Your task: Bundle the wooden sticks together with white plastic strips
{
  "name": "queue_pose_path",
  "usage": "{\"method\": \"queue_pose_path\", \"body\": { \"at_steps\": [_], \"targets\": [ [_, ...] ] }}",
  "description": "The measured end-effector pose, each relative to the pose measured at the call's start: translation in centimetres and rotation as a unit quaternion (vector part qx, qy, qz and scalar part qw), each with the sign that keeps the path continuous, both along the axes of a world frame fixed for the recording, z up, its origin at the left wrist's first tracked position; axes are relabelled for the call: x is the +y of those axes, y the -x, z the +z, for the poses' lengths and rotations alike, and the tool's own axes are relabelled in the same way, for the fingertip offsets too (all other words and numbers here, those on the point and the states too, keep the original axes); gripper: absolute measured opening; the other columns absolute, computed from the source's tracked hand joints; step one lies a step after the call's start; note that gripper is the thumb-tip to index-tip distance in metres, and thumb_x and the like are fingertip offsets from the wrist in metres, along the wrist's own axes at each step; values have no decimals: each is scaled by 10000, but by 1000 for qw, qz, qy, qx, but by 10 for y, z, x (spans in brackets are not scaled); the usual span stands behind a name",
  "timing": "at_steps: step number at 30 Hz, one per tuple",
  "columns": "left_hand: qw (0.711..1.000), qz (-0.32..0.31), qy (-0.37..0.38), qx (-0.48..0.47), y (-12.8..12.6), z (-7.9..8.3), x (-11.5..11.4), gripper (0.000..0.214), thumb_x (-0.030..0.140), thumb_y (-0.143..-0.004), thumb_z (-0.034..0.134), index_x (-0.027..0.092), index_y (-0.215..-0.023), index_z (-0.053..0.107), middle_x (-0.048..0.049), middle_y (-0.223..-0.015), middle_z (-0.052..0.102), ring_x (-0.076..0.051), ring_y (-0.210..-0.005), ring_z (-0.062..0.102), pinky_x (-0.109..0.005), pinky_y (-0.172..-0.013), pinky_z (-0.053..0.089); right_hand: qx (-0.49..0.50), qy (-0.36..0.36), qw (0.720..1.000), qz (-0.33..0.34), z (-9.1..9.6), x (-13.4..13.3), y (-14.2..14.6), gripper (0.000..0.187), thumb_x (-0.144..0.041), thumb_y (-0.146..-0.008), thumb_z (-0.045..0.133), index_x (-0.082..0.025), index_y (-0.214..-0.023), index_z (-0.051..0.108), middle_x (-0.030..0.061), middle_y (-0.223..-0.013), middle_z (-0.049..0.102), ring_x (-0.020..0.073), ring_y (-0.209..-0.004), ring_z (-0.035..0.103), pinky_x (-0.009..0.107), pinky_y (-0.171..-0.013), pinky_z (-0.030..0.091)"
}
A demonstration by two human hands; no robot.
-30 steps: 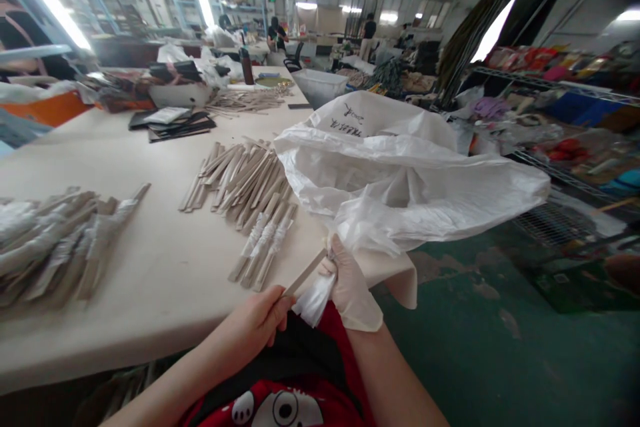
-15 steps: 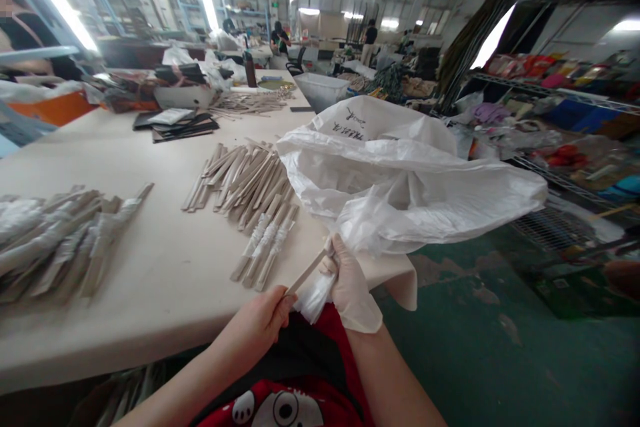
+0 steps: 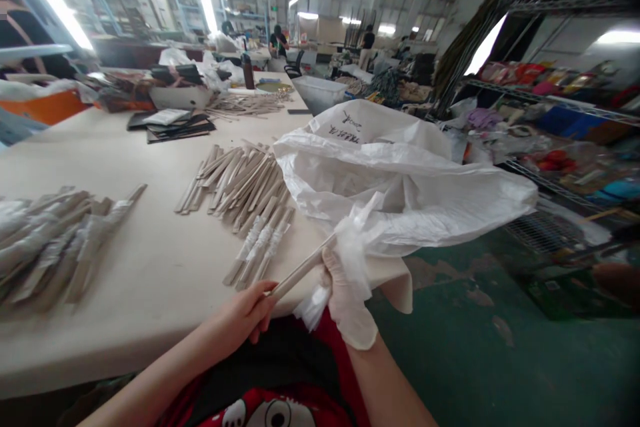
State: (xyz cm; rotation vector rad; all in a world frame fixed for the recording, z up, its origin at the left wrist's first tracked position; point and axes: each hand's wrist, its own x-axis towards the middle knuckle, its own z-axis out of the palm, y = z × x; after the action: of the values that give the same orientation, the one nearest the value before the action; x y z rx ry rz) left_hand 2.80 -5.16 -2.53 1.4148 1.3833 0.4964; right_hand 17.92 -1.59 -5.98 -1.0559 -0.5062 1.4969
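Note:
My left hand [image 3: 247,313] is bare and pinches the near end of a thin tan stick [image 3: 300,270] just off the table's front edge. My right hand [image 3: 345,300] wears a white glove and is closed round the stick's far part together with a crumpled clear plastic wrap [image 3: 353,240]. Just beyond them, three wrapped sticks [image 3: 260,247] lie on the table in front of a pile of bare tan sticks [image 3: 240,180].
A large white sack [image 3: 400,173] bulges open at the table's right edge. Wrapped sticks [image 3: 55,240] are heaped at the left. Black folders [image 3: 175,123], boxes and a bottle stand farther back. Wire shelving [image 3: 550,120] lines the right side, and people stand in the distance.
Both hands have lifted slightly and the stick now tilts up more. The plastic wrap has slid up the stick, bunching above my right hand.

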Motion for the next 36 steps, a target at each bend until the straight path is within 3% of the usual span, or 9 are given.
{"method": "queue_pose_path", "body": {
  "at_steps": [2, 6, 11, 16, 21, 26, 31, 34, 36],
  "targets": [
    [997, 50, -50, 17, 3, -1, 1, 409, 461, -848, 306, 168, -1108, 421, 98, -497, 412, -78, -384, 367, -186, -398, 310, 0, 19, 1000, 6, 0, -4, 9, 366, -434, -561, 734, -190, -550, 463, -84, -469, 372, 53, -418, 275, 222, -395, 218],
    [990, 70, -114, 42, 10, 1, 2, 381, 470, -837, 337, 170, -1010, 499, 85, -498, 382, -92, -438, 357, -193, -423, 295, 6, 8, 991, 135, 1, -9, 17, 368, -473, -552, 731, -174, -555, 515, -65, -457, 402, 50, -401, 272, 226, -380, 170],
    [986, 34, -116, 113, 13, 0, -3, 332, 463, -826, 385, 187, -757, 557, 42, -567, 475, -117, -535, 440, -207, -489, 333, 110, -1, 993, -34, 12, 8, 1, 399, -473, -562, 722, -192, -554, 439, -119, -425, 242, 32, -380, 116, 215, -369, 105],
    [978, 61, -157, 122, 4, -2, -2, 328, 440, -836, 362, 190, -726, 543, 36, -603, 504, -130, -586, 475, -217, -554, 363, 115, 46, 989, 78, 15, -6, 15, 446, -464, -561, 722, -198, -507, 370, -106, -421, 265, 39, -388, 182, 217, -382, 147],
    [986, 49, -116, 108, 5, -4, -9, 324, 440, -837, 353, 193, -706, 517, 57, -526, 421, -115, -500, 422, -213, -485, 328, 134, 6, 991, 7, 14, -1, 9, 476, -494, -602, 686, -204, -515, 319, -125, -417, 183, 40, -383, 85, 219, -367, 103],
    [973, 74, -159, 153, 10, -4, -3, 311, 411, -849, 319, 205, -675, 475, 50, -514, 441, -127, -504, 457, -220, -501, 343, 178, 37, 979, 93, 1, -1, 17, 346, -452, -621, 691, -181, -614, 475, -125, -431, 226, 31, -368, 122, 201, -370, 102],
    [903, 79, -190, 376, 31, -2, 32, 377, 379, -872, 245, 186, -798, 560, -55, -790, 624, -181, -723, 580, -269, -649, 392, 150, -8, 988, 46, -7, 6, -3, 367, -452, -667, 660, -183, -907, 591, -128, -472, 204, 30, -369, 103, 193, -364, 111],
    [885, 97, -192, 413, 34, -12, 55, 429, 453, -813, 382, 144, -1066, 537, -154, -1121, 569, -259, -984, 549, -338, -809, 380, 142, -2, 987, 75, -12, 7, -11, 327, -424, -680, 654, -183, -896, 605, -121, -478, 212, 24, -364, 124, 185, -362, 127],
    [881, 92, -192, 423, 32, -22, 65, 671, 507, -709, 529, 126, -1247, 406, -182, -1230, 500, -304, -1093, 486, -370, -868, 362, 136, 7, 987, 83, -16, 7, -14, 314, -414, -672, 659, -191, -888, 609, -119, -477, 230, 18, -353, 130, 182, -356, 128]
  ]
}}
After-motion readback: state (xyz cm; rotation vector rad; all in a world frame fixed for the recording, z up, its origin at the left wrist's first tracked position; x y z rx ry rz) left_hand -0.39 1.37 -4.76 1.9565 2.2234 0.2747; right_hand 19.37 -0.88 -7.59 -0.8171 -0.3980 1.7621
